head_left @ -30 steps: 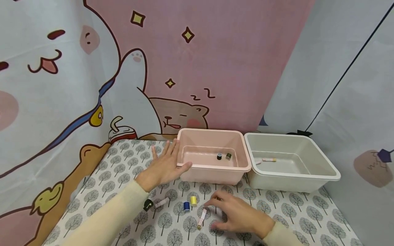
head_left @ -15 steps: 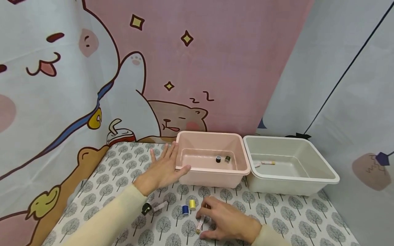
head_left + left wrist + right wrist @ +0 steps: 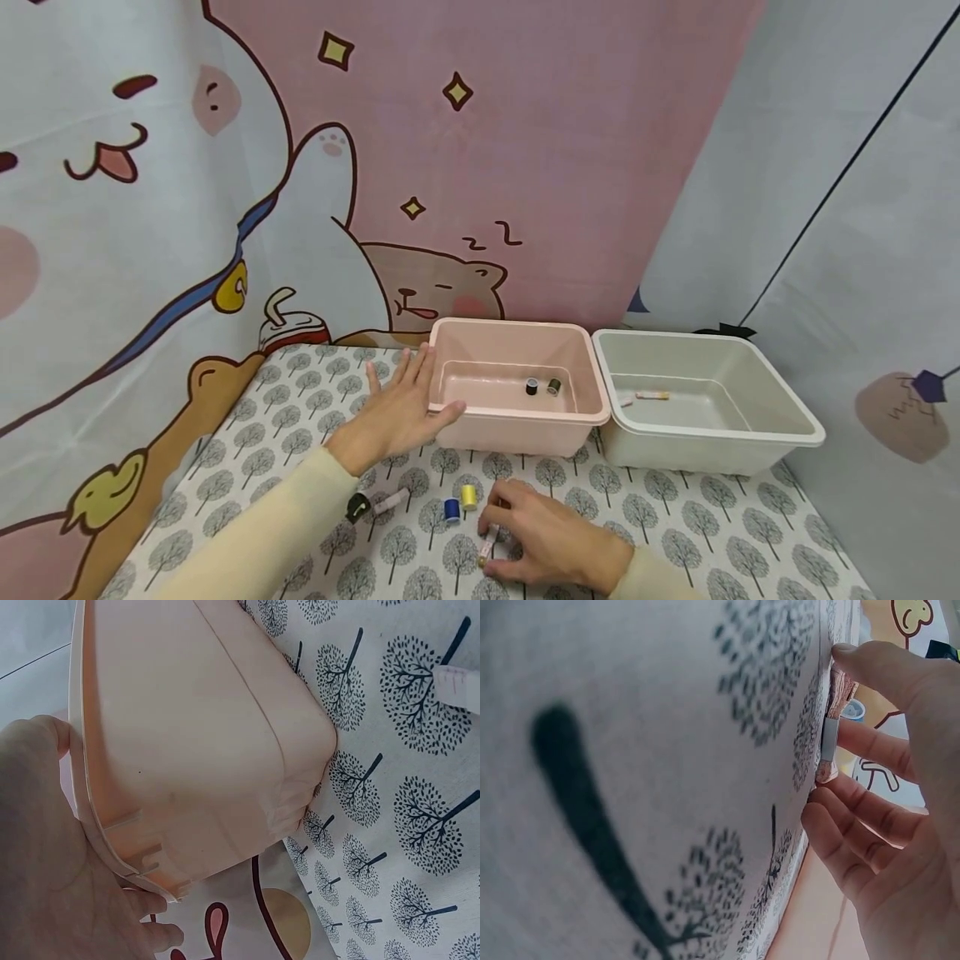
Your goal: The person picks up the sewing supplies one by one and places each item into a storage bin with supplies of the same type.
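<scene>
My right hand point(image 3: 551, 533) is low over the patterned cloth, thumb and fingertips pinching a small thread skein point(image 3: 487, 543). In the right wrist view, this skein point(image 3: 829, 739) shows reddish strands and a pale paper band, with the thumb at one end and fingers along the other. My left hand point(image 3: 397, 408) rests against the left rim of the pink bin point(image 3: 525, 429), fingers straight and thumb over the front corner. To the left of the right hand stand a blue thread spool point(image 3: 452, 511) and a yellow spool point(image 3: 468, 497).
A black spool point(image 3: 357, 507) and a pale skein point(image 3: 392, 502) lie near the left sleeve. Inside the pink bin are a black spool point(image 3: 532, 387) and a dark green one point(image 3: 553, 387). The white bin point(image 3: 712, 450) beside it holds skeins point(image 3: 652, 396).
My right hand has moved left and down onto the skein, and its thumb and fingers have closed in around it. The left hand has stayed on the pink bin's rim.
</scene>
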{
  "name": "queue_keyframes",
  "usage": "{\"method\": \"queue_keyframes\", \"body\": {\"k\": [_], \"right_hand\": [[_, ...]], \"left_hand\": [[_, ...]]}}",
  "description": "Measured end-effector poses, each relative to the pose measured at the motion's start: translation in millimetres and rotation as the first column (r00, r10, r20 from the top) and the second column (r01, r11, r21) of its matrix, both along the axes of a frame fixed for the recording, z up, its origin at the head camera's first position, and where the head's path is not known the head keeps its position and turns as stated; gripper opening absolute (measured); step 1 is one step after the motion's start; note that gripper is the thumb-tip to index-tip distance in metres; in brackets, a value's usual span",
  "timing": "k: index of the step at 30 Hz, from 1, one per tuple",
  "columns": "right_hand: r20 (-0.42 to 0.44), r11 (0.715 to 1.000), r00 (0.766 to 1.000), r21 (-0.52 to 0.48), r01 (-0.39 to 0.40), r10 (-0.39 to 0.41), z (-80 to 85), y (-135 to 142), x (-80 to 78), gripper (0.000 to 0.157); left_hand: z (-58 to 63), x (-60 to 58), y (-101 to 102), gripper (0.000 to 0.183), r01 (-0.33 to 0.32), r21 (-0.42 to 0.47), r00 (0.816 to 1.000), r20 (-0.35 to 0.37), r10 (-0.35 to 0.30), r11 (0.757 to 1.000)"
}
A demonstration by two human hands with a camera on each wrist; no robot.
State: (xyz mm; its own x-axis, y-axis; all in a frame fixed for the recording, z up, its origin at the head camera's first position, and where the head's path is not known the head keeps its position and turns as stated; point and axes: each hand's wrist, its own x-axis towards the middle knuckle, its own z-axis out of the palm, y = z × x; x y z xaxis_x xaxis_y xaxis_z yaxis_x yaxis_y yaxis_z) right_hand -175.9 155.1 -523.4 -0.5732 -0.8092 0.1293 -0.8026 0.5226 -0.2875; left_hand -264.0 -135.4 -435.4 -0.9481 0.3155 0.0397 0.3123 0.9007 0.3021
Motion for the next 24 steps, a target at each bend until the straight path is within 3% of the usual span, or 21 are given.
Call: {"method": "queue_keyframes", "body": {"k": [9, 24], "right_hand": [[0.086, 0.997, 0.995, -0.069, -0.038, 0.044, -3.4, 2.2, -5.1, 0.018], [0.015, 0.991, 0.995, -0.092, -0.094, 0.095, -4.6, 3.8, -9.1, 0.008]], "left_hand": [[0.6, -0.4, 0.8, 0.117, 0.003, -0.003, 1.000, 0.006, -0.003, 1.000], [1.4, 1.8, 0.9, 0.118, 0.005, 0.013, 1.000, 0.000, -0.005, 1.000]]}}
